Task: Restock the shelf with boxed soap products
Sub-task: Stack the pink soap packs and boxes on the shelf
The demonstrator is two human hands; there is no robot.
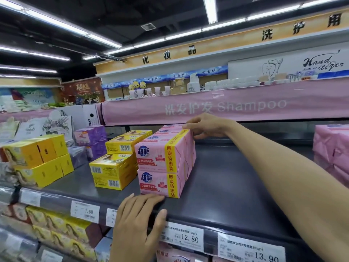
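Supermarket aisle, strip lights overhead; a pink banner (245,106) reading "Shampoo" is hanging across the tier above the grey shelf (226,176) I am facing.

Stock: pink soap packs are sitting two high near the middle of the shelf, in a row running back from the front edge. The upper pink soap pack (158,156) is lying squarely on the lower pink soap pack (160,184), both with a yellow band on the right of the face.

Right hand (205,127): I am reaching over the row and grasping the top layer towards its rear, fingers lying across the top, the rest curling down the right side (exactly which pack in the row, I cannot tell).

Left hand (137,222): released, holding nothing. It is resting flat on the shelf's front lip, fingertips just below the lower pack, thumb lying against the rail beside the 12.80 price tag (185,237).

Neighbours: yellow boxes (113,173) are standing just left of the pink row, purple packs (92,137) behind them, and pink wrapped bundles (332,148) are sitting well apart at the far right.
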